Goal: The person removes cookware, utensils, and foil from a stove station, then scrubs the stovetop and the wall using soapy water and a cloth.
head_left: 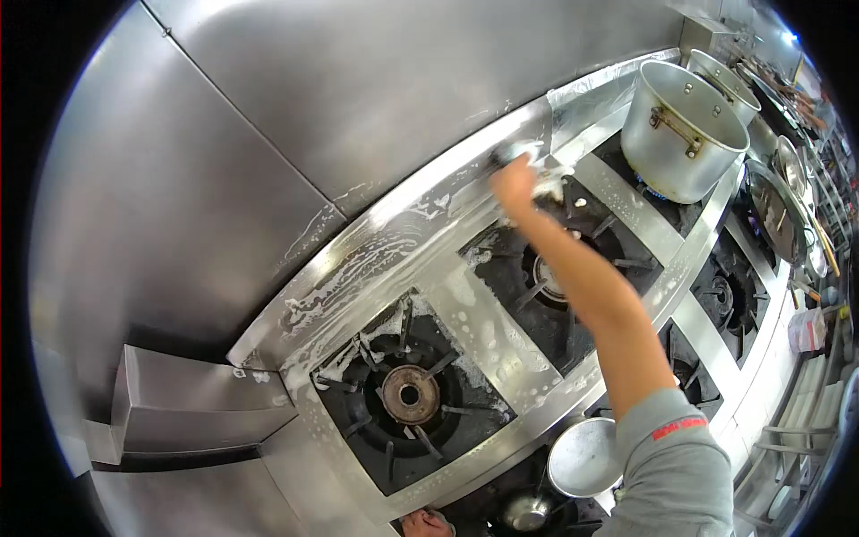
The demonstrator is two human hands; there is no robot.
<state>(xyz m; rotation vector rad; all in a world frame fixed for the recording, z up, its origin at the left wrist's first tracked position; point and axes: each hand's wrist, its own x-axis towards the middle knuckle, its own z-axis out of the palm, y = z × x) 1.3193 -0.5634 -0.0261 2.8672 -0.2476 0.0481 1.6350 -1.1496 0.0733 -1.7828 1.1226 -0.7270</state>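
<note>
My right hand (pixel 514 186) is stretched out to the metal splash ledge (pixel 358 259) behind the burners. It is closed around a foamy scouring pad (pixel 521 152), dark and whitish and smeared by motion, pressed against the ledge. White suds streak the ledge and spread over the steel strips of the gas stove (pixel 479 322). Below the arm is the middle burner (pixel 550 273); the front-left burner (pixel 411 395) has foam around its grate. At the bottom edge, my left hand (pixel 428 524) is near the stove's front rim, mostly cut off, its fingers not clear.
A large aluminium pot (pixel 684 134) stands over a blue flame at the back right, with another pot (pixel 725 85) behind it. Pans (pixel 777 215) crowd the right side. A pale round pan (pixel 586 456) and a small metal bowl (pixel 526 513) sit near the front. A steel wall (pixel 358 89) rises behind.
</note>
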